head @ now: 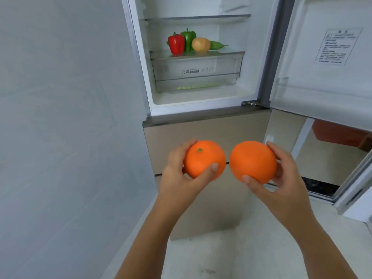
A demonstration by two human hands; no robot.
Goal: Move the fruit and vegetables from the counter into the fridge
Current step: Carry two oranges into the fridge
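Note:
My left hand [177, 174] grips one orange [203, 158], its green stem end facing up. My right hand [281, 178] grips a second orange [252, 161]. Both are held side by side, almost touching, in front of the fridge's lower beige drawers. Above them the fridge [153, 105] stands with its upper compartment open. On the glass shelf [225, 53] over the clear crisper drawer stand a red bell pepper [176, 44], a green bell pepper [189, 38], a potato [200, 44] and a green chilli [218, 45].
The fridge door [322, 77] is swung open to the right, with a label inside. A grey wall [60, 117] closes off the left. A clear crisper drawer [196, 71] sits under the shelf. A higher glass shelf [197, 18] is bare. Pale floor lies below.

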